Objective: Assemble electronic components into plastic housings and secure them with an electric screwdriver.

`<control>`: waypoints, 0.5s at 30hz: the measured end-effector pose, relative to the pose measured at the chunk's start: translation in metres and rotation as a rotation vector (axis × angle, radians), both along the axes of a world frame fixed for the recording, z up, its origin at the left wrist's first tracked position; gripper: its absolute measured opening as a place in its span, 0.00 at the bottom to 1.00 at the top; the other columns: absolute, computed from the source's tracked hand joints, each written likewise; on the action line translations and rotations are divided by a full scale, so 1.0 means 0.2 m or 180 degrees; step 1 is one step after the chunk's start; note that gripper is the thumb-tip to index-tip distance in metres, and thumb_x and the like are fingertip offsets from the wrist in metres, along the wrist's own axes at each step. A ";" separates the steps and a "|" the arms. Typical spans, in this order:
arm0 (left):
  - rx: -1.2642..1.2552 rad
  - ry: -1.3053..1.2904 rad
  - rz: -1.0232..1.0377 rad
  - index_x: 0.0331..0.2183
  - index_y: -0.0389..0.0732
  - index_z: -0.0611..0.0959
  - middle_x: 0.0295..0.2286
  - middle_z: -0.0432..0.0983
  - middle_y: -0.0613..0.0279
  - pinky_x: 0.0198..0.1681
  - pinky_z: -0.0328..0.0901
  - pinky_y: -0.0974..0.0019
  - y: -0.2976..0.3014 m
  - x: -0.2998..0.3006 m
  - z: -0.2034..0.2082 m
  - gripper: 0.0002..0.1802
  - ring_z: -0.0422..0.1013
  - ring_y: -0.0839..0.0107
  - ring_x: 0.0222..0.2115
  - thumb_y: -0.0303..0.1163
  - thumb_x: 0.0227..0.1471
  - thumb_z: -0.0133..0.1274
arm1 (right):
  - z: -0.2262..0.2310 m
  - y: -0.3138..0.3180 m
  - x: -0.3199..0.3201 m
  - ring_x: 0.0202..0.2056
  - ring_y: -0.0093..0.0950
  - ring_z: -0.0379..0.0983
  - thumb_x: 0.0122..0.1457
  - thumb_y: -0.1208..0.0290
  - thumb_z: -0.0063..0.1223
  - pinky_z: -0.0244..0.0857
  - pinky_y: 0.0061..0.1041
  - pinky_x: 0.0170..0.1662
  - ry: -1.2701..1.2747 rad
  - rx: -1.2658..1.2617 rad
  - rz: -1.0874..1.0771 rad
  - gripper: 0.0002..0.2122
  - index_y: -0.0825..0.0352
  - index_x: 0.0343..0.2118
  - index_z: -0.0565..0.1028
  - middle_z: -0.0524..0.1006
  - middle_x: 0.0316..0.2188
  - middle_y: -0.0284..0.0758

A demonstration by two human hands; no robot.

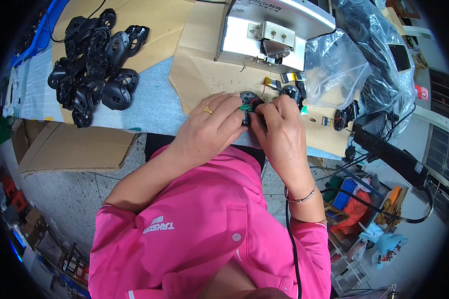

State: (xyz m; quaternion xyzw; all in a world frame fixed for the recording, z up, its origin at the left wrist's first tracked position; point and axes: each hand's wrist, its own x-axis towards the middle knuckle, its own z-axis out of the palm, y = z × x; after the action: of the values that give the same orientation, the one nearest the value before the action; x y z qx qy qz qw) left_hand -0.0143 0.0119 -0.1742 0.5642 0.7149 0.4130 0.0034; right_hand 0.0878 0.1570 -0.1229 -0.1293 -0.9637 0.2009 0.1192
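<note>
Close to the table's front edge, my left hand and my right hand meet over a small black plastic housing. A green circuit board shows between my fingertips. My left fingers are closed along the housing's left side. On the other side, my right thumb and fingers pinch at its edge; what lies exactly under them is hidden. A thin red wire runs from there to a small battery with yellow tape. Just beyond my right fingers lies another black plastic part.
A metal machine stands at the back. Black plastic shells are heaped at the left. To the right are a clear plastic bag, another wired battery and a long black device with a cable. Cardboard lies below the table.
</note>
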 end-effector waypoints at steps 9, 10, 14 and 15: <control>-0.0037 0.0032 0.0014 0.37 0.35 0.75 0.43 0.71 0.51 0.49 0.68 0.53 -0.01 0.00 0.00 0.22 0.72 0.51 0.45 0.28 0.39 0.67 | 0.01 0.01 0.00 0.31 0.36 0.69 0.49 0.80 0.59 0.65 0.35 0.32 0.0090 -0.0520 -0.0103 0.08 0.67 0.33 0.75 0.66 0.27 0.38; -0.0010 0.0048 0.0036 0.37 0.35 0.75 0.43 0.71 0.51 0.49 0.68 0.53 -0.01 0.00 0.00 0.22 0.72 0.52 0.45 0.28 0.39 0.67 | 0.00 0.02 0.00 0.30 0.35 0.69 0.49 0.81 0.60 0.66 0.32 0.33 0.0160 -0.0499 -0.0014 0.09 0.68 0.34 0.76 0.67 0.28 0.38; 0.0089 0.0071 0.0075 0.36 0.36 0.74 0.43 0.70 0.51 0.49 0.69 0.53 -0.01 0.01 -0.03 0.22 0.72 0.52 0.45 0.28 0.39 0.67 | -0.01 0.04 -0.02 0.30 0.32 0.70 0.49 0.85 0.59 0.67 0.28 0.34 0.0206 -0.0478 0.0127 0.12 0.69 0.37 0.77 0.68 0.29 0.38; 0.0085 0.0076 0.0079 0.36 0.36 0.74 0.43 0.70 0.51 0.49 0.69 0.53 -0.01 0.01 -0.03 0.22 0.72 0.52 0.45 0.28 0.39 0.67 | -0.01 0.04 -0.02 0.30 0.32 0.70 0.49 0.85 0.59 0.67 0.28 0.34 0.0210 -0.0481 0.0131 0.12 0.69 0.37 0.77 0.68 0.29 0.38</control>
State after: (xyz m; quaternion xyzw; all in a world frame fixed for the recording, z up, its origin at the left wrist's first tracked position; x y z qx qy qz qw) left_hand -0.0132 0.0102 -0.1793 0.5602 0.7162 0.4158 -0.0178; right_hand 0.0828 0.1646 -0.1248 -0.1114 -0.9438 0.2797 0.1366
